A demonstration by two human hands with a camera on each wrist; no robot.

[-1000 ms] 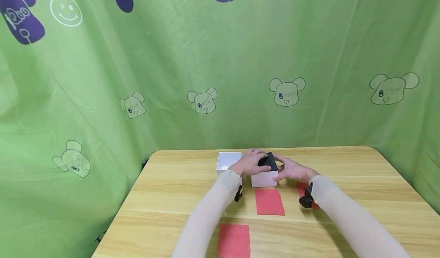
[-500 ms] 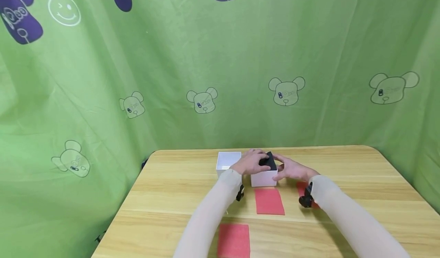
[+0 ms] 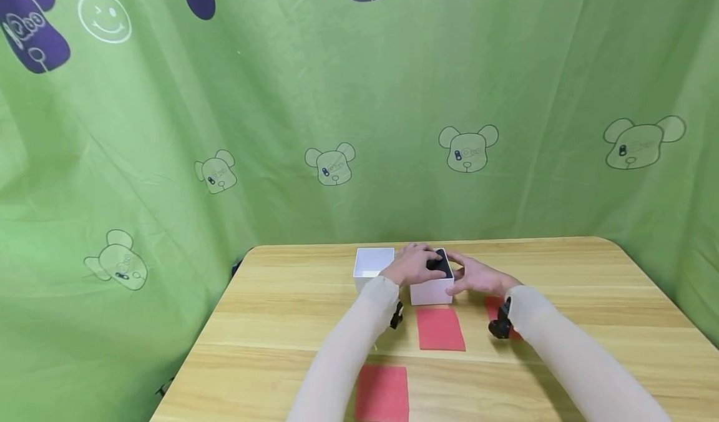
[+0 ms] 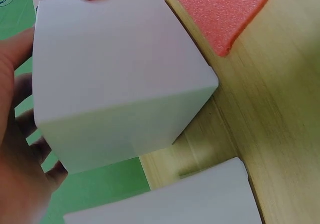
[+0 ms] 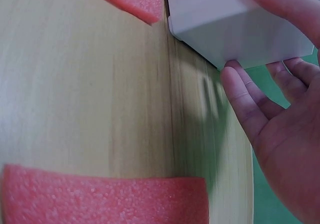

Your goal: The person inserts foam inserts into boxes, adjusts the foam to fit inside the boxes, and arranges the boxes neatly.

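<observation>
In the head view two white boxes stand side by side at the table's far edge. My left hand (image 3: 414,266) lies across the top of the right-hand box (image 3: 431,291), thumb and fingers spread over a black block (image 3: 442,264) set into its opening. Seen from the left wrist, those fingers (image 4: 24,89) run along the box's rim. My right hand (image 3: 477,276) grips this box from the right. Its thumb (image 5: 285,2) lies on the near face and its fingertips touch the right side. The left-hand box (image 3: 373,260) has an open top with something pale inside.
A red foam sheet (image 3: 440,329) lies just in front of the right-hand box. Another red sheet (image 3: 383,393) is nearer on the wooden table (image 3: 253,347). A third red sheet (image 3: 493,306) is partly under the right wrist. Behind hangs a green curtain (image 3: 393,203).
The black block has sunk lower into the right-hand box, from standing above its rim to about level with it. The left hand has moved slightly with it; the right hand keeps its place.
</observation>
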